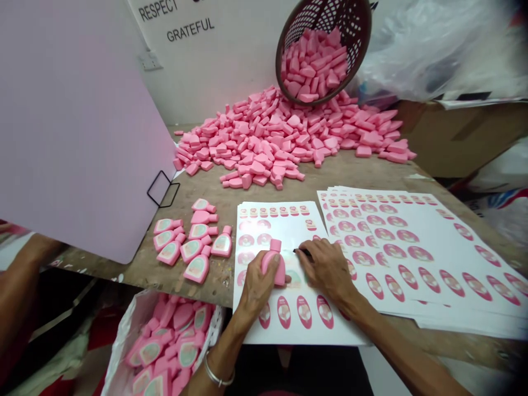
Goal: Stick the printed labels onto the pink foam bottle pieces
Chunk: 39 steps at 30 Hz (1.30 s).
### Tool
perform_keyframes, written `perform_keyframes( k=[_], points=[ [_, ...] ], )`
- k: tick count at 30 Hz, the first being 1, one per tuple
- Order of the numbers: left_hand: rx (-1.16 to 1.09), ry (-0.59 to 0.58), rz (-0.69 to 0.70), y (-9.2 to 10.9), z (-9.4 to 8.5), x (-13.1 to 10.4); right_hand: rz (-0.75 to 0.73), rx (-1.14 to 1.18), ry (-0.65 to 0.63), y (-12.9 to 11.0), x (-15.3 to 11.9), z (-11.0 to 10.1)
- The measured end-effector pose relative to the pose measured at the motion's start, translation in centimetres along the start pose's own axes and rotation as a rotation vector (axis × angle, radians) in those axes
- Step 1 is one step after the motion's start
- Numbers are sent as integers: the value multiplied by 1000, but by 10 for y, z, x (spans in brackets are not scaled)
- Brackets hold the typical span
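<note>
Below — white sack (134,314), perhaps — pink bottles (182,317) inside

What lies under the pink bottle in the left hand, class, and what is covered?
A white sticker sheet lies beneath the pink bottle, with oval labels showing nearer the person. The part directly behind the bottle and left hand cannot be seen.

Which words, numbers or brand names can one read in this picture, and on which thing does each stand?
"RESPECT": on the white wall.
"GRATEFUL": on the same wall, below.
Letters at the top edge: cut off, unreadable.
Print on the sticker sheets and bottle labels: too small or blurred to read.
</note>
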<state>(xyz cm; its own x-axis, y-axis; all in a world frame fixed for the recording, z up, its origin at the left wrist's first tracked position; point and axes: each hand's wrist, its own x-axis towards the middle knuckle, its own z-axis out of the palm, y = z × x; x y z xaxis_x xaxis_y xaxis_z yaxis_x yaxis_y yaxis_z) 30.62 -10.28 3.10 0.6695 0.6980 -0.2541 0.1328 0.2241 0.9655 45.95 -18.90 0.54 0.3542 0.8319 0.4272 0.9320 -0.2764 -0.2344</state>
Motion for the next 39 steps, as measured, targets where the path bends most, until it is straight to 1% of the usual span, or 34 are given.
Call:
perform_keyframes(
  k=[2, 8, 13, 18, 20, 22, 25, 27, 31, 34, 36, 39],
  points=[
    [8, -5, -2, -1, -1, 0, 13, 23, -6, 1, 0, 1],
    [49, -12, 6, -6, -3, 1, 79, 195, -56, 3, 1, 3],
    [72, -16, 20, -4, -4, 0, 79, 147, -44, 1, 2, 2],
    [80, -27, 2, -2, -4, 0, 119, 333, -86, 1, 5, -1],
    [80, -27, 7, -2, -4, 0, 112, 310, -47, 0, 5, -1],
    [79, -24, 16, -2, -4, 0, 102, 204, -7, 0, 4, -1],
    [84, -23, 13, -1, -4, -1, 68, 77, -18, 0, 2, 1],
    [85, -20, 4, 1, -4, -2, 68, 78, -43, 0, 2, 3],
    [74, -11, -8, 1, -4, -3, 173, 259, -74, 3, 4, 7],
    [33, -8, 10, -3, -4, -2, 249, 420, -68, 5, 5, 4],
    [-8, 1, 21, -5, -4, -1, 330, 554, -78, 6, 5, -1],
    [-109, 35, 0, -3, -4, -2, 449, 757, -88, 2, 8, -15]
  ],
)
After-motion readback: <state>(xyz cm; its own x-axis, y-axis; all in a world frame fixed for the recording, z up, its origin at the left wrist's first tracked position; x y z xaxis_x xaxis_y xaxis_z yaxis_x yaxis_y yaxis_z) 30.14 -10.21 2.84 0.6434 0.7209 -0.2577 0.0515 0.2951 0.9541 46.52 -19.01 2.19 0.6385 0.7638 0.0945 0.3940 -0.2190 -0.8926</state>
